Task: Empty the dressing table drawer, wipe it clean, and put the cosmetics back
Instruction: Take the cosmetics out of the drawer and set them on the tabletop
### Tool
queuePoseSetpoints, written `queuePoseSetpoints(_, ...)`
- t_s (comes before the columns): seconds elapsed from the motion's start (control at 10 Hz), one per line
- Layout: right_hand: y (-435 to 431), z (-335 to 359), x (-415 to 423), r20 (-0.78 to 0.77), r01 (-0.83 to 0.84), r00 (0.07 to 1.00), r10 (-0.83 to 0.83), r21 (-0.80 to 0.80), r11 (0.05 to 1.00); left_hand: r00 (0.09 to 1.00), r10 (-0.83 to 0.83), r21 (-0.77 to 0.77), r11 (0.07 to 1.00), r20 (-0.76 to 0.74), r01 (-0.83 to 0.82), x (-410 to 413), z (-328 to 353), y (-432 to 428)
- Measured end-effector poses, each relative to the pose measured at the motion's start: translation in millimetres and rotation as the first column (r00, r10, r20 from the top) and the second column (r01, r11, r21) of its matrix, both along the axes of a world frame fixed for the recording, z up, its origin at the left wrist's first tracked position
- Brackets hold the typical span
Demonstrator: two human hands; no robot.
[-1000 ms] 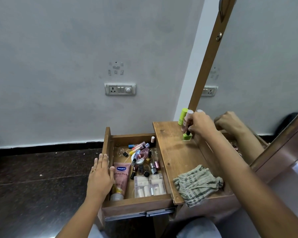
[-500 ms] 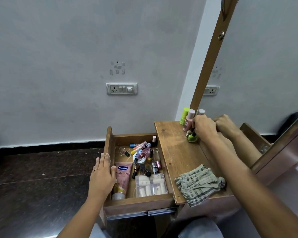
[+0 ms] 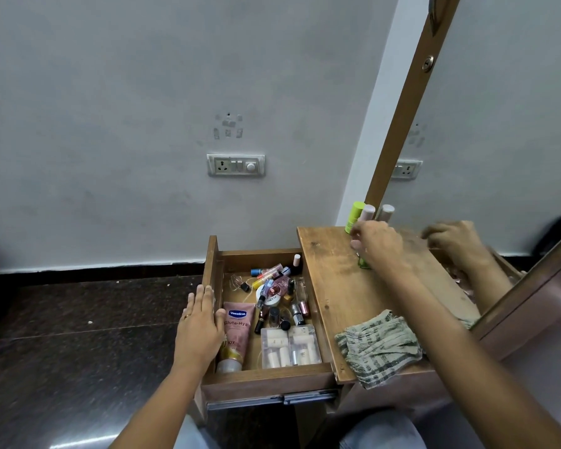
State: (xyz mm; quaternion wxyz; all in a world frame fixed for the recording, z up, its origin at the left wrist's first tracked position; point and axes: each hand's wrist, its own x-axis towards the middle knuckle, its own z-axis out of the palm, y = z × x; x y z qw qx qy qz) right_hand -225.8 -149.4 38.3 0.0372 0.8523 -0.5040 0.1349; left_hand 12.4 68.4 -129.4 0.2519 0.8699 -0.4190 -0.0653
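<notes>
The wooden drawer (image 3: 266, 377) stands pulled out, left of the dressing table top (image 3: 337, 296). Inside lie a pink Vaseline tube (image 3: 237, 332), a clear box of small bottles (image 3: 290, 346) and several lipsticks and nail polishes (image 3: 274, 291). My left hand (image 3: 200, 322) rests flat on the drawer's left wall. At the back of the table top, my right hand (image 3: 378, 244) is blurred. Its fingers curl over the cap of a green nail polish bottle (image 3: 364, 264) that stands on the wood. A green tube (image 3: 355, 215) and a pink bottle (image 3: 367, 212) stand just behind it.
A striped grey-green cloth (image 3: 379, 348) lies crumpled on the table's front right. A wood-framed mirror (image 3: 499, 124) rises along the right and reflects my right hand. A wall socket (image 3: 236, 165) sits above the drawer. Dark stone floor (image 3: 78, 319) lies to the left.
My right hand carried the green nail polish bottle slightly right and back on the table top and set it down near the tubes. My left hand stayed on the drawer wall.
</notes>
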Motion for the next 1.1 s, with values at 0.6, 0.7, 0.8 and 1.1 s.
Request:
queuePoseSetpoints(0.6,77.9,-135.6,102.2,-0.05,-0.28,0.934,0.354,0.513,0.812,1.0,-0.011,-0.019,1.0,-0.015,0.011,-1.6,2.9,2.1)
queuePoseSetpoints(0.7,78.6,-142.0,103.1,-0.058,-0.266,0.939,0.339,0.504,0.822,1.0,-0.012,-0.023,1.0,-0.019,0.011,-1.3,2.7,2.0)
queuePoseSetpoints(0.8,78.2,-144.3,102.6,-0.012,-0.262,0.95,0.311,0.509,0.82,1.0,-0.012,-0.013,1.0,-0.02,0.012,-1.1,2.1,2.3)
queuePoseSetpoints(1.1,66.1,-86.3,80.0,0.353,-0.352,0.914,0.198,0.452,0.819,1.0,-0.013,-0.013,1.0,-0.026,0.013,-0.2,1.7,1.8)
